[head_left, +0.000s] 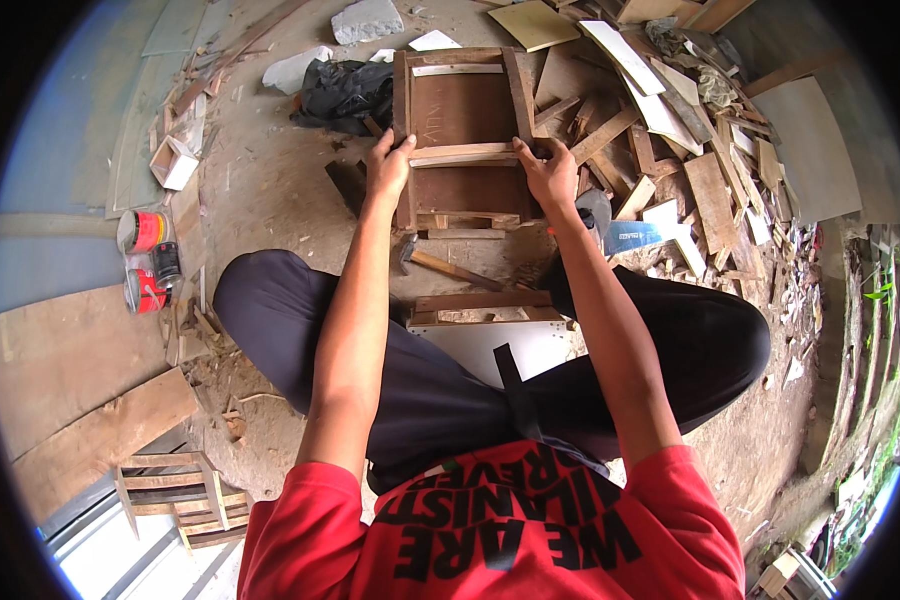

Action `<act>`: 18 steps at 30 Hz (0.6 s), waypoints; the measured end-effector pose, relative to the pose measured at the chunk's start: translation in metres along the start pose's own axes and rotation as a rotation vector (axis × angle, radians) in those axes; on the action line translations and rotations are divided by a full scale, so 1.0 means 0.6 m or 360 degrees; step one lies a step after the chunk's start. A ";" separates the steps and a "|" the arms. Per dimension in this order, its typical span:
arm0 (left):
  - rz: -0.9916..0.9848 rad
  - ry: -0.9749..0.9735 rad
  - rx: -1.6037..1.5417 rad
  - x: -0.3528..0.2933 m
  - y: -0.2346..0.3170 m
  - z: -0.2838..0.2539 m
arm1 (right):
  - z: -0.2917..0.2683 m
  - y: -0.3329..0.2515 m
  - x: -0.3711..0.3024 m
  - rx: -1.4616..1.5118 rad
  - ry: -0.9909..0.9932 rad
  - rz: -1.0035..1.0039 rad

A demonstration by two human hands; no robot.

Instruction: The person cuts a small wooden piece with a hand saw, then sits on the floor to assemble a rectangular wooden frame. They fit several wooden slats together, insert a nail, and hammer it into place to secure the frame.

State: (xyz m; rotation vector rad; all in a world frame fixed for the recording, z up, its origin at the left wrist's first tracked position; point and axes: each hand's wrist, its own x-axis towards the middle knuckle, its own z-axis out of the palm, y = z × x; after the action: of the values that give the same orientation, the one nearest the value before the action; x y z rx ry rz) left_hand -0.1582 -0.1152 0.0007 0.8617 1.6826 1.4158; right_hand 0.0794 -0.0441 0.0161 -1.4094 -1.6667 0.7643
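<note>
Both arms reach forward to a brown wooden frame [403, 95] with a thin panel and a crossbar [465, 152] across its middle. My left hand [388, 170] is closed round the frame's left side, thumb on top near the crossbar's end. On the opposite side my right hand [550, 175] grips the right rail the same way; the fingers beneath are hidden. Just nearer than the frame lies a hammer [450, 267] with a wooden handle. Between my folded legs sits a small white-topped wooden piece [485, 345].
To the right lie a blue handsaw blade [632, 236] and a heap of scrap boards [710, 200]. A black plastic bag [345, 95] lies beyond my left hand. Several cans [150, 260] stand at the left. Small slatted wooden frames [175, 490] are at lower left.
</note>
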 end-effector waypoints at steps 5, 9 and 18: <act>-0.0041 0.0037 0.0024 -0.005 0.009 -0.003 | 0.000 -0.009 -0.001 -0.0025 -0.0009 0.0049; 0.0123 0.0191 0.0127 0.005 -0.016 -0.001 | 0.002 -0.010 0.001 -0.0046 -0.0011 0.0058; 0.0115 0.0096 0.0045 0.033 -0.060 -0.020 | 0.018 0.005 0.002 0.0000 0.0021 0.0017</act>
State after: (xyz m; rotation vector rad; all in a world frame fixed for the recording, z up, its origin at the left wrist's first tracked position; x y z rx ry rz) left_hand -0.1794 -0.1094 -0.0362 0.9117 1.7355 1.4831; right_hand 0.0714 -0.0418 0.0082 -1.4211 -1.6504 0.7594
